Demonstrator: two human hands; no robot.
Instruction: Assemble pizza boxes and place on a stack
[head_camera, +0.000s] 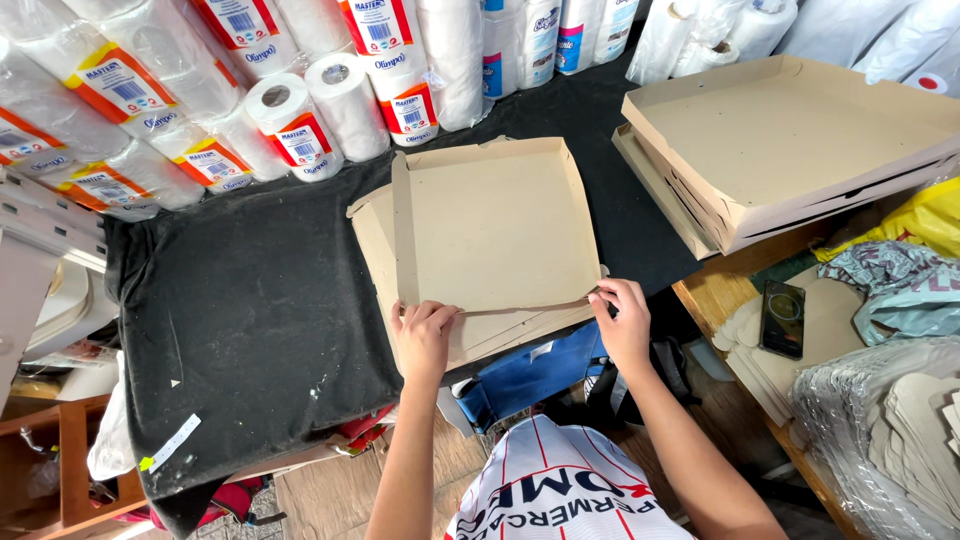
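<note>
We grip the box (495, 228) front edge, left hand (424, 338), right hand (622, 322); orange-labelled rolls (300, 115) at eleven o'clock, stacked boxes (790, 150) at two.

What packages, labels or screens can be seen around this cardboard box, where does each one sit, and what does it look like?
Paper roll packs: far left, clear wrap, white rolls, red-and-orange labels.
Loose roll: in front of them, white, red label band.
Blue-and-white packs: top centre, upright.
White bags: top right, plain.
Phone: right, on wood, dark screen.
Yellow bag: right edge, crumpled.
Both hands, left hand and right hand, press the flat cardboard box.
</note>
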